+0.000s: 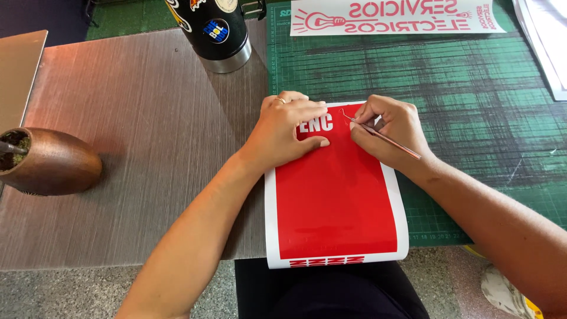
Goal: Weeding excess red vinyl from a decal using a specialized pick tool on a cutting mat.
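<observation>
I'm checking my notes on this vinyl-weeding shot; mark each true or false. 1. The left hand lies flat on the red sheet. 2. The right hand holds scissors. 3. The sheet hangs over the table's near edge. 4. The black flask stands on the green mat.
1. True: the left hand presses on the red vinyl sheet.
2. False: the right hand holds a thin metal pick.
3. True.
4. False: the black flask stands on the metal tabletop, beside the green cutting mat.
</observation>
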